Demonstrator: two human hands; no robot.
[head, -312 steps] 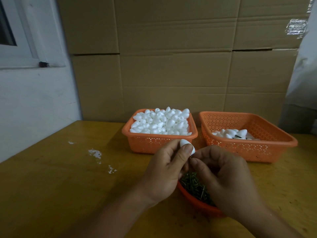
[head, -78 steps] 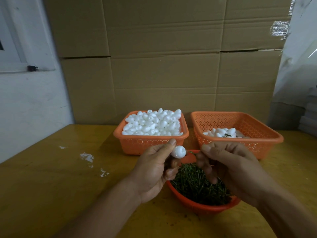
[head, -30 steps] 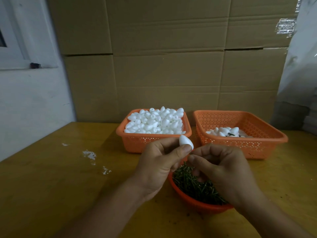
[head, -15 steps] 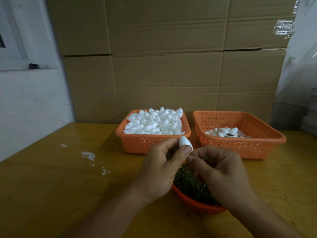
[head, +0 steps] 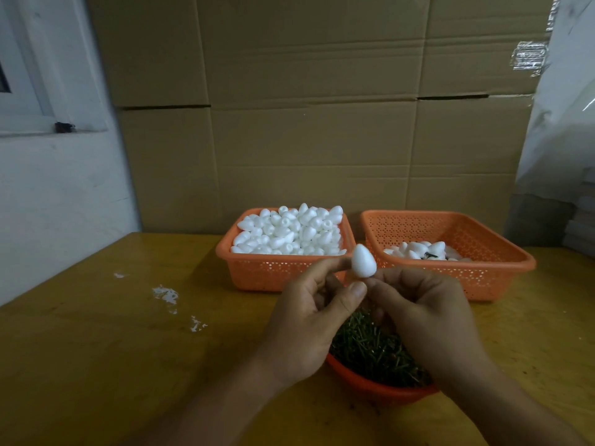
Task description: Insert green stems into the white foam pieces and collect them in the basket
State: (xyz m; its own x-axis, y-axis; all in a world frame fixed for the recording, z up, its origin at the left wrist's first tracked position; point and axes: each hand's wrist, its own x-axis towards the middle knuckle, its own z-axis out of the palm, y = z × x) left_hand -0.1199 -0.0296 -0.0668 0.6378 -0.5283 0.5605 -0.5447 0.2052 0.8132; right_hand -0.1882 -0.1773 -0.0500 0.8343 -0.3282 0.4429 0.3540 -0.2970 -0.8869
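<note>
- On the yellow wooden surface (head: 96,365), three orange containers are sitting before a wall of cardboard boxes (head: 322,140); the items below are running from largest to smallest.
- The right basket (head: 502,272), the collecting one by judgement, is holding only a few finished pieces along its floor.
- The left basket (head: 277,272) is standing just beside it, heaped with unworked white foam pieces (head: 289,231).
- The round bowl (head: 373,386) of green stems (head: 370,349) is lying nearest the person, partly under both hands.
- The left hand (head: 309,320) is pinching the foam piece (head: 460,261) between curled forefinger and thumb, above the bowl and in front of the two baskets.
- The right hand (head: 428,313) is curling its fingers (head: 383,289) against the piece's underside; whether they are gripping a stem cannot be told, since none is showing.
- The foam piece is standing nearly upright: long axis vertical, tip upward and leaning slightly left, broad base downward.
- Judged advice: the stem is best pushed straight along this axis into the base centre, with the pinch staying light so the soft foam is not dented.
</note>
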